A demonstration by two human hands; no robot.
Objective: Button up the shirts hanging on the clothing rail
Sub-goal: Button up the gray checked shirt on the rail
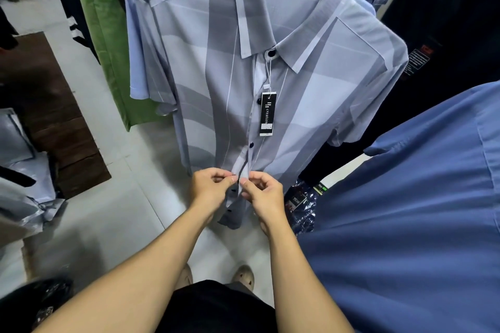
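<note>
A short-sleeved shirt (221, 84) in grey and pale blue blocks hangs on a black hanger in front of me. Its top buttons (271, 53) are dark and closed down the placket, and a black price tag (267, 114) dangles from the collar button. Low on the shirt, my left hand (211, 188) pinches the left edge of the placket. My right hand (262, 192) pinches the right edge, fingertips nearly meeting those of the left. Two more dark buttons show below my hands near the hem.
A plain blue shirt (405, 211) hangs close on the right. A green garment (108, 43) hangs at the back left, with dark clothes behind. Folded shirts in plastic (24, 170) lie at the left by a brown mat (54, 105). Pale tiled floor lies below.
</note>
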